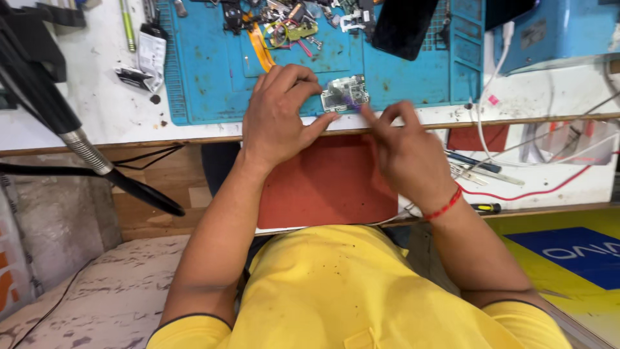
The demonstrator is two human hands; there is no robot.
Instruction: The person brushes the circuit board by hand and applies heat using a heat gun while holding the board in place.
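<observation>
Yellow cloth of the person's shirt (349, 291) fills the bottom of the view, and both bare forearms reach forward from it to the front edge of the white worktop (110, 110). Between the arms lies a red rectangular pad (323, 184) on a lower shelf.

As a judgement of progress: the small silver and green circuit board (345, 94) is already out of any housing and rests at the near edge of the blue silicone work mat (213, 77), with loose screws, an orange flat ribbon cable (261, 52) and other small parts spread further back on the mat. So the taking apart seems done, and fine work on the board itself looks to be in hand.

The left hand (278, 116) lies palm down, fingers bent, its grip closed on the left edge of the board between thumb and forefinger. The right hand (407, 155), with a red thread bracelet (445, 205) at the wrist, is blurred; its fingertips touch the right edge of the board, but I cannot tell if they pinch something.
</observation>
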